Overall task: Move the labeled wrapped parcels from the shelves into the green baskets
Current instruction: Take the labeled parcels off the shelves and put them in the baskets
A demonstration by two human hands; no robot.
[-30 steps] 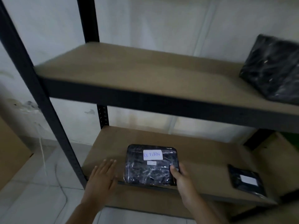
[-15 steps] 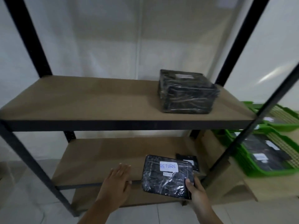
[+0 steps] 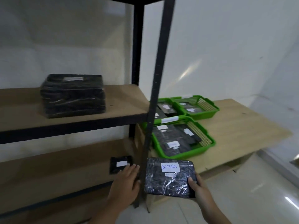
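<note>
From my head camera: my right hand [image 3: 199, 187] grips the near right corner of a black wrapped parcel [image 3: 168, 178], thumb curled over the top and fingers underneath. The parcel is held flat in the air, just right of the rack's black front post [image 3: 153, 94] and nearer to me than the wooden table [image 3: 242, 126]. A white label [image 3: 170, 167] on its top face reads "RETURN" in blue.

My left hand [image 3: 124, 181] is to the left of the post, palm down, fingers straight and close together, holding nothing. Its fingertips [image 3: 131, 167] reach the near right corner of a small flat black parcel [image 3: 119, 164] with a white tag, lying on the lower shelf [image 3: 64, 167]; I cannot tell whether they touch it.

On the upper shelf [image 3: 126, 97], to the left, sits a thick black wrapped parcel [image 3: 72, 96] with a pale label on top.

Three green baskets stand on the table to the right of the rack. The near basket [image 3: 187, 154] holds several black parcels with white labels. Behind it, the far left basket [image 3: 183, 118] and the far right basket [image 3: 205, 114] each hold labelled parcels as well.
</note>
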